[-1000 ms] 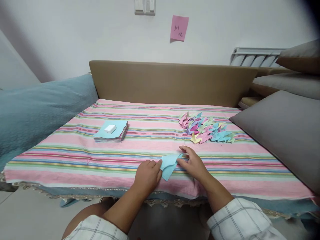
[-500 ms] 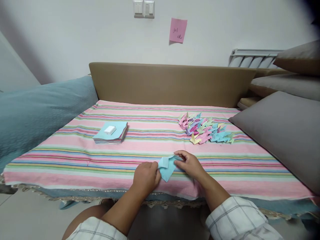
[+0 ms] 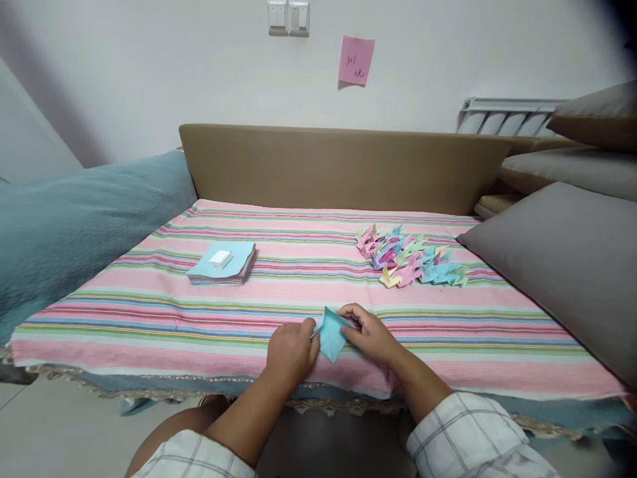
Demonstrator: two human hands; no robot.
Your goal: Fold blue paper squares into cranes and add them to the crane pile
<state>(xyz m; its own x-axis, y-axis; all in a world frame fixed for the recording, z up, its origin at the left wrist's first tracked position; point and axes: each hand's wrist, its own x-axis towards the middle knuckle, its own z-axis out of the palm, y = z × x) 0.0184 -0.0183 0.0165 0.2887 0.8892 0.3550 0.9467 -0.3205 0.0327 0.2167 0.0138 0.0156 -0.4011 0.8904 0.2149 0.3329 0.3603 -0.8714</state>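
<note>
A light blue sheet of origami paper (image 3: 332, 338), partly folded, is held between my two hands near the front of the striped cloth. Its top comes to a point and another point faces me. My left hand (image 3: 292, 346) pinches the paper's left side between thumb and fingers. At the right side, my right hand (image 3: 367, 333) grips the other edge, thumb below and fingers above. Farther back on the right lies a pile of folded paper cranes (image 3: 408, 259) in pink, blue, yellow, green and purple.
A stack of coloured paper (image 3: 219, 273) with a small white block (image 3: 220, 258) on top sits at the left. The striped cloth (image 3: 149, 312) covers the seat. Grey cushions (image 3: 572, 259) bound the right, a blue covered armrest (image 3: 99, 206) the left, a brown backrest (image 3: 338, 166) the rear.
The flap at the paper's top has been opened up into a raised point. My right hand has shifted slightly left; my left hand stays nearly in place.
</note>
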